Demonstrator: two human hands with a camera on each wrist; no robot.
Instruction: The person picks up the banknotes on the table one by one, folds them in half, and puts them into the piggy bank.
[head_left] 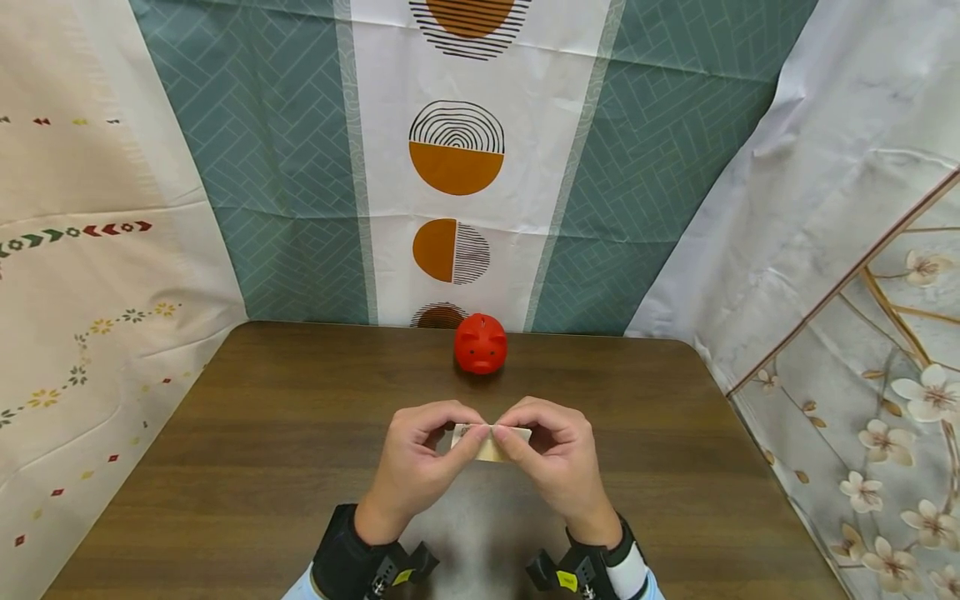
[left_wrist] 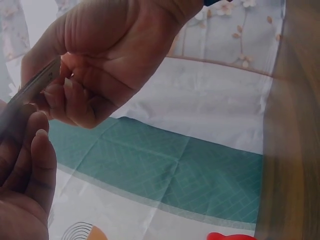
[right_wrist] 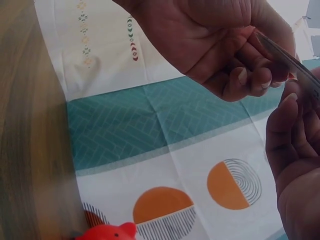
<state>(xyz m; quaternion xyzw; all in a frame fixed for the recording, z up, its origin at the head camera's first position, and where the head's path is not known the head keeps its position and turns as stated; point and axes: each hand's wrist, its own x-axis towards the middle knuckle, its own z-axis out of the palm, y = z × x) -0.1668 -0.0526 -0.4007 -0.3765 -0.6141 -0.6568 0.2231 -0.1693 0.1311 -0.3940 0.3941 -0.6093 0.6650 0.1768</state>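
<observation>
A small folded banknote [head_left: 491, 452], cream with some dark print, is stretched between the two hands above the table. My left hand [head_left: 420, 458] pinches it between thumb and index finger near the middle of its upper edge. Beside it, my right hand [head_left: 557, 458] pinches the same edge, the two thumb tips almost meeting. Both wrist views show the note [left_wrist: 36, 86] edge-on, as a thin layered strip between fingers. Beyond the hands, a red piggy bank [head_left: 481, 343] faces me, a slot on its top.
The brown wooden table [head_left: 285, 417] has rounded far corners. A patterned teal and white cloth [head_left: 292, 167] hangs behind its far edge. Light printed cloths flank it, the left one [head_left: 105, 333] and the floral right one [head_left: 840, 400]. Black straps with small devices sit on both wrists.
</observation>
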